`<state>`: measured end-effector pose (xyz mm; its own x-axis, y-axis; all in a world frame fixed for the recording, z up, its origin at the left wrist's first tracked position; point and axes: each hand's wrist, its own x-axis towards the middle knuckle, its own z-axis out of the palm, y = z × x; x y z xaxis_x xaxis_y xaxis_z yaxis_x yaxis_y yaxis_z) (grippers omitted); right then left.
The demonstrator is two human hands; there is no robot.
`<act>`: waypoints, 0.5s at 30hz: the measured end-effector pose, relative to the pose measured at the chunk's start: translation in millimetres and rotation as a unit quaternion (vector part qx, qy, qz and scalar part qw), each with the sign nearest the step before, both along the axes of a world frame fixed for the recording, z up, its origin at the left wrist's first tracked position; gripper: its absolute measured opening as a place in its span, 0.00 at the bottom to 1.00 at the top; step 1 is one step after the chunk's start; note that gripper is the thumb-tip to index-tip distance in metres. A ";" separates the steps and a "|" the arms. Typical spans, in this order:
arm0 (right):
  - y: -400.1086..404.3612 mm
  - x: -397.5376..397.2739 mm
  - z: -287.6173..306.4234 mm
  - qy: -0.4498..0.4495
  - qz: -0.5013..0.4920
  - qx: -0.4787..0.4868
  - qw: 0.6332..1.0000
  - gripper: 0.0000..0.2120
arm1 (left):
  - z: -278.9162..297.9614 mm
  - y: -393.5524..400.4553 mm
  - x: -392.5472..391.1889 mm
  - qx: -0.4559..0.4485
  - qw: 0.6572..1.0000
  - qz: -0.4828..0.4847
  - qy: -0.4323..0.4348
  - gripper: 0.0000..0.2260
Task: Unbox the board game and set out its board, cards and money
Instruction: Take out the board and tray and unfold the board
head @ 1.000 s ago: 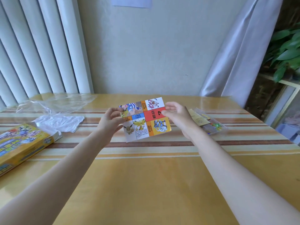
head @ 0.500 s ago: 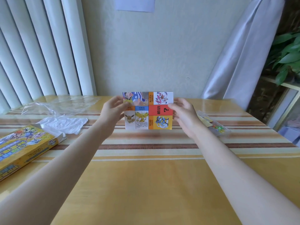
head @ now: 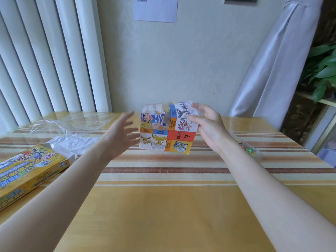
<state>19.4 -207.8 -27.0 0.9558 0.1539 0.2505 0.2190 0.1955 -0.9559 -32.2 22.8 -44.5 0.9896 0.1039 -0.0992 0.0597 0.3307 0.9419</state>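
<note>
Your right hand (head: 207, 128) holds the folded game board (head: 168, 127) by its right edge, thumb curled onto the printed face beside the pink-and-white creature panel, the other fingers spread and reaching up past the top corner. The board is up in the air above the far middle of the table, its coloured squares facing you, and its upper flap is partly unfolded and leaning back. Your left hand (head: 121, 136) is just beside the board's left edge with its fingers straight and splayed, holding nothing; it is blurred, and you cannot tell whether the fingertips touch the board.

Below the board lies the striped tablecloth (head: 163, 179), with brown, orange and cream bands across the far half of the table. Behind your right forearm, a small clear packet (head: 250, 150) with green and yellow bits inside lies on the cloth, mostly hidden by the arm. To the left, the yellow game box (head: 27, 171) rests at the table's near left edge with its end flap open. Just beyond it is a crumpled white plastic bag (head: 72, 142), and farther back a sheet of clear plastic wrap (head: 72, 121) near the vertical blinds (head: 45, 57).
</note>
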 end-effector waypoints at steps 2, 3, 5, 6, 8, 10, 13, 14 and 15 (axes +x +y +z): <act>1.1 1.9 -3.1 -0.006 -0.012 0.003 1.000 0.28 | -3.2 1.3 -4.5 0.083 0.994 -0.075 -0.008 0.19; 1.0 1.9 -4.6 0.004 -0.017 0.012 1.000 0.32 | -4.4 1.9 -6.0 0.089 0.991 -0.102 -0.023 0.20; 0.0 1.9 -8.6 0.023 -0.008 0.014 1.000 0.32 | -4.2 3.6 -8.6 0.079 0.987 -0.131 -0.057 0.22; -0.1 -0.1 -10.3 0.035 0.004 0.003 0.999 0.30 | -3.4 4.1 -8.6 0.085 0.985 -0.138 -0.066 0.24; 1.7 -4.1 -13.6 0.069 0.013 -0.041 0.997 0.25 | -1.1 0.2 -8.5 0.143 0.979 -0.135 -0.059 0.29; 1.3 -6.4 -17.5 0.109 0.016 -0.096 0.989 0.20 | -0.6 -7.4 -6.7 0.225 0.965 -0.121 -0.053 0.32; 0.8 -8.6 -28.1 0.180 0.033 -0.147 0.972 0.08 | -4.6 -13.8 -5.1 0.295 0.943 -0.152 -0.017 0.37; 1.1 -9.7 -33.2 0.199 0.012 -0.163 0.966 0.07 | -8.5 -15.5 -5.2 0.325 0.931 -0.164 0.009 0.40; 0.8 -7.2 -40.7 0.213 -0.015 -0.191 0.958 0.10 | -13.2 -16.8 -4.3 0.386 0.908 -0.163 0.025 0.41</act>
